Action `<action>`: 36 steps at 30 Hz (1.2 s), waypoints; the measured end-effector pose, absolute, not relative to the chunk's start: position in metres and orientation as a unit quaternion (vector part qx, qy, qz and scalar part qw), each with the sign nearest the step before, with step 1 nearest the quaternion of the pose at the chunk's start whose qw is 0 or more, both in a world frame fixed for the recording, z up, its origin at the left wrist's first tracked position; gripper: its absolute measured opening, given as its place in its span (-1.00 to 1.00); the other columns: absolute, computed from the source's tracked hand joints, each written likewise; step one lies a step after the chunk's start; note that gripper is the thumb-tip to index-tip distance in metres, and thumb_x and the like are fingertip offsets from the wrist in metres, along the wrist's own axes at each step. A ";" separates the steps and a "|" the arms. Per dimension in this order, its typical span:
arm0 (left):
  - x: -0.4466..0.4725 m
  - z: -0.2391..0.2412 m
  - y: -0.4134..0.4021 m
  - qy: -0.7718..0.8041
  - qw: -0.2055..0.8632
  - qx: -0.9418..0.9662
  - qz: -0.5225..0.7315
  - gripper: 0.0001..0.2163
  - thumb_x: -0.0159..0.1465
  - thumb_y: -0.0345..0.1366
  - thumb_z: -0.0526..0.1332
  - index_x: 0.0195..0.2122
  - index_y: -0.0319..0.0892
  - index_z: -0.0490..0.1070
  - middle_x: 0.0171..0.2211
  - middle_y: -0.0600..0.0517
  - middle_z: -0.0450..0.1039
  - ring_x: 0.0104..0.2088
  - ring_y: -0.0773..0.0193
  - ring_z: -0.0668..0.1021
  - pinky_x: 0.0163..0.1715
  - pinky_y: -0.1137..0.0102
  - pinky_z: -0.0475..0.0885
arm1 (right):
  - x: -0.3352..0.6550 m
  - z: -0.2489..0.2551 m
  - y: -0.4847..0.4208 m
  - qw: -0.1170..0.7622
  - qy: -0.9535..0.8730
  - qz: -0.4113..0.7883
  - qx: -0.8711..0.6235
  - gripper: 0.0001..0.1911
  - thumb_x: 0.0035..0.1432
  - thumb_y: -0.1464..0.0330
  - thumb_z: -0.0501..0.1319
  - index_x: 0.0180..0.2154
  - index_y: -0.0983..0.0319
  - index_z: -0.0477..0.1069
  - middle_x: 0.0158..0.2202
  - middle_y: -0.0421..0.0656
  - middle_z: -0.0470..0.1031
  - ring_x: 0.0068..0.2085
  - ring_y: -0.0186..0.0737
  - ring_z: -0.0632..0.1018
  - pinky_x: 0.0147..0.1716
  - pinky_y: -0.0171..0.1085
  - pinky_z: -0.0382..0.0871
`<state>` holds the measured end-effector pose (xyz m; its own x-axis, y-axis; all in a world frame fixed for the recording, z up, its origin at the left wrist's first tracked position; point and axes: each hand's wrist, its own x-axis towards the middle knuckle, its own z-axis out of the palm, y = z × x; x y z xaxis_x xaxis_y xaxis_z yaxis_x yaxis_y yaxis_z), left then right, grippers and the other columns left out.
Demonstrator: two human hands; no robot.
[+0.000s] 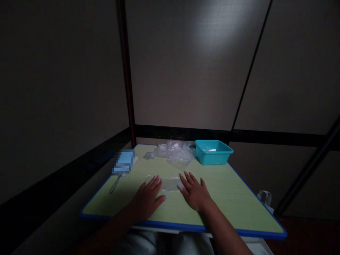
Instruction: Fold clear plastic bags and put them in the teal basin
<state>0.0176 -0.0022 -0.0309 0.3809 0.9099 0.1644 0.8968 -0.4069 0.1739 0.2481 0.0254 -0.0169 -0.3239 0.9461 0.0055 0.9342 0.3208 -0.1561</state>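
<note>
Both my hands lie flat, palms down, on a pale green table (228,198) with a blue rim. My left hand (148,196) and my right hand (193,191) have their fingers stretched out and apart. Between them, partly under the fingertips, lies a flat clear plastic bag (170,183). Neither hand grips anything.
A heap of crumpled clear plastic bags (175,151) sits at the table's far edge. Right of it stands a teal plastic tub (214,152). A blurred blue item (123,161) and a thin tool (115,183) lie at the left. Dark partition walls enclose the table.
</note>
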 end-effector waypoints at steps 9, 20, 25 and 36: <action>0.022 -0.020 -0.012 0.524 0.036 0.840 0.133 -0.51 0.26 -0.07 -0.04 0.20 -0.08 0.02 0.25 -0.04 -0.09 0.23 0.12 -0.01 0.15 0.07 -0.05 | 0.247 -0.012 0.022 0.034 -0.809 0.061 -0.583 -0.43 0.22 0.05 -0.33 0.23 -0.01 -0.29 0.29 -0.27 -0.33 0.26 -0.17 -0.24 0.12 0.08 -0.35; 0.089 -0.022 0.005 0.480 0.095 0.859 0.151 -0.43 0.28 0.05 -0.21 0.23 -0.17 -0.07 0.25 -0.07 -0.14 0.23 0.16 -0.01 0.16 0.19 -0.02 | 0.247 -0.009 0.022 0.030 -0.813 0.062 -0.578 -0.45 0.23 0.11 -0.30 0.23 0.01 -0.31 0.29 -0.25 -0.34 0.26 -0.16 -0.23 0.12 0.10 -0.32; 0.075 -0.032 0.010 0.520 0.066 0.840 0.139 -0.45 0.28 0.04 -0.20 0.21 -0.14 0.00 0.23 -0.06 -0.06 0.23 0.14 0.01 0.15 0.14 -0.02 | 0.246 -0.009 0.020 0.031 -0.810 0.053 -0.583 -0.46 0.25 0.14 -0.34 0.23 0.01 -0.36 0.29 -0.26 -0.33 0.26 -0.19 -0.23 0.13 0.08 -0.32; -0.009 -0.034 0.024 0.625 0.008 0.776 0.088 -0.49 0.27 -0.03 -0.16 0.20 -0.12 0.02 0.24 -0.04 -0.07 0.23 0.09 0.00 0.09 -0.02 -0.01 | 0.248 -0.014 0.022 0.048 -0.813 0.050 -0.578 -0.46 0.24 0.12 -0.35 0.23 -0.01 -0.33 0.29 -0.26 -0.30 0.26 -0.17 -0.21 0.12 0.09 -0.32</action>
